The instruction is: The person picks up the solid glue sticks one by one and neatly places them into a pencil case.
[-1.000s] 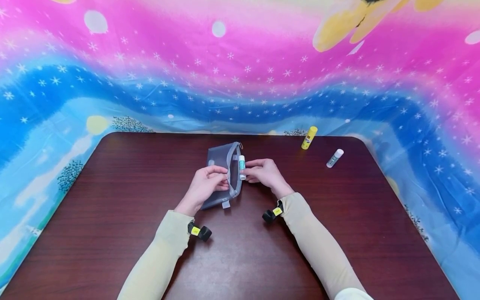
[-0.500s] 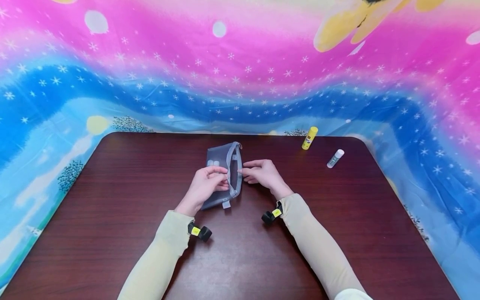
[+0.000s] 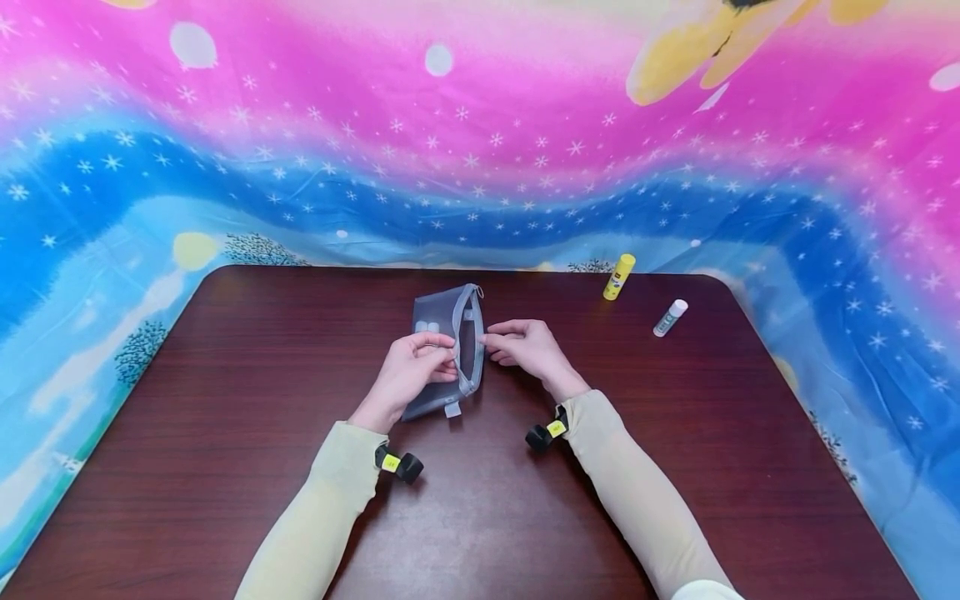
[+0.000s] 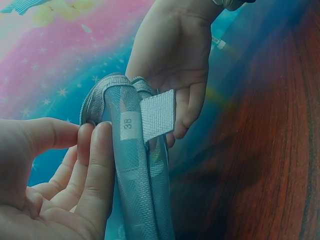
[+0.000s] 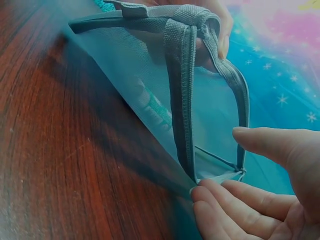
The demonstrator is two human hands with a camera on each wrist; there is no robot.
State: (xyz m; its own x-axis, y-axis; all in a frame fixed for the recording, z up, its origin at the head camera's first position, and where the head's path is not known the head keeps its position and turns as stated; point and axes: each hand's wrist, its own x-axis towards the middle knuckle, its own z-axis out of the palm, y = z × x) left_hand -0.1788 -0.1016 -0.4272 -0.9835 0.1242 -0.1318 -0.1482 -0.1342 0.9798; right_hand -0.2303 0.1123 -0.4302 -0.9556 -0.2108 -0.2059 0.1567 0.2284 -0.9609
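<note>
A grey mesh zipper pouch (image 3: 435, 300) lies on the table with its mouth open toward the right. My left hand (image 3: 408, 367) pinches the near side of its zipper edge between thumb and fingertips; in the left wrist view that hand (image 4: 75, 170) grips the edge beside a "38" tag. My right hand (image 3: 528, 346) is at the mouth's right edge, thumb and fingers apart and holding nothing. Through the mesh, a teal-and-white glue stick (image 5: 156, 109) shows in the right wrist view. Two pale round ends (image 3: 427, 327) show through the pouch in the head view.
A yellow glue stick (image 3: 618, 277) stands at the back right of the dark wooden table (image 3: 225, 433). A white-capped grey glue stick (image 3: 670, 318) is to its right, nearer me. A patterned cloth (image 3: 480, 150) hangs behind the table.
The teal-and-white glue stick left my right hand and went into the pouch. A second pale end now shows through the mesh. My left hand has stayed in place.
</note>
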